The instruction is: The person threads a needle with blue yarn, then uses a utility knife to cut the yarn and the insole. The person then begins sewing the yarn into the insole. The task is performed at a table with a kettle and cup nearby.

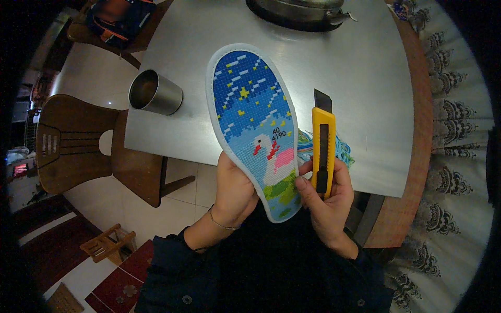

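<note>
A cross-stitch shoe insole (250,113) is held up before me. It shows a white swan on blue water under a starry blue sky, has a white bound edge and bears printed digits. My left hand (235,184) supports it from behind, its fingers hidden by the insole. In my right hand (332,199) a yellow snap-off utility knife (324,152) points away from me, its dark blade out at the top. My right thumb is at the insole's right edge. Behind the knife lies a bundle of embroidery thread (344,150), mostly blue and green, partly hidden.
A metal-topped table (364,98) spreads before me. On it stand a steel cup (168,94) at the left and a metal kettle (301,15) at the far side. Wooden chair (78,144) at left; bag (121,19) on another chair; patterned curtain (450,137) at right; small wooden stool (109,242) lower left.
</note>
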A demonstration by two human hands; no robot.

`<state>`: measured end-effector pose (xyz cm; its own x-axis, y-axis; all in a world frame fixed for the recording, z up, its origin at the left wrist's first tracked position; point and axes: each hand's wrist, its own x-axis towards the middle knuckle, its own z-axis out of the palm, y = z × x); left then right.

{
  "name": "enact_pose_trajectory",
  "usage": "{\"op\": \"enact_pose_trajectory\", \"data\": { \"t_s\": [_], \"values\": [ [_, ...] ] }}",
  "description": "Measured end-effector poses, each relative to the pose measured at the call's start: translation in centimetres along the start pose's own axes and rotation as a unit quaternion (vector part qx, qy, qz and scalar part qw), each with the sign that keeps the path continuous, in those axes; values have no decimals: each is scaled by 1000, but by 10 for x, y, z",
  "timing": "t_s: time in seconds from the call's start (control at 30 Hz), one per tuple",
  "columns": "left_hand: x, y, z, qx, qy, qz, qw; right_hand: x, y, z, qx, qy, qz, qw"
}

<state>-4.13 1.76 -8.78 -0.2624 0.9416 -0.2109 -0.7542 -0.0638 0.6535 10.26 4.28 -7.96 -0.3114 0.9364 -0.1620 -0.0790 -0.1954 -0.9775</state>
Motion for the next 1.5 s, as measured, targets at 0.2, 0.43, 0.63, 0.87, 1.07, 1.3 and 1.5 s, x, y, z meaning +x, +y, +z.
{"op": "enact_pose_trajectory", "data": {
  "t_s": [0.2,0.43,0.63,0.87,1.07,1.3,1.5],
  "values": [
    [-4,0,3,-1,19,-2,1000,-3,1,-2,-10,2,-15,1000],
    [-7,0,5,27,10,3,1000,-7,2,-4,-11,-2,-16,1000],
    [-9,-1,10,199,12,115,973,-6,2,-3,-33,-33,47,998],
    [-7,-6,18,240,91,102,961,-4,15,5,75,-85,77,990],
    [-8,-15,20,377,70,203,901,-6,7,8,47,-105,27,993],
    [-12,-11,22,396,47,220,890,-5,11,2,175,-111,103,973],
    [-2,-14,11,509,54,278,813,6,29,2,192,-94,108,971]
  ]
}}
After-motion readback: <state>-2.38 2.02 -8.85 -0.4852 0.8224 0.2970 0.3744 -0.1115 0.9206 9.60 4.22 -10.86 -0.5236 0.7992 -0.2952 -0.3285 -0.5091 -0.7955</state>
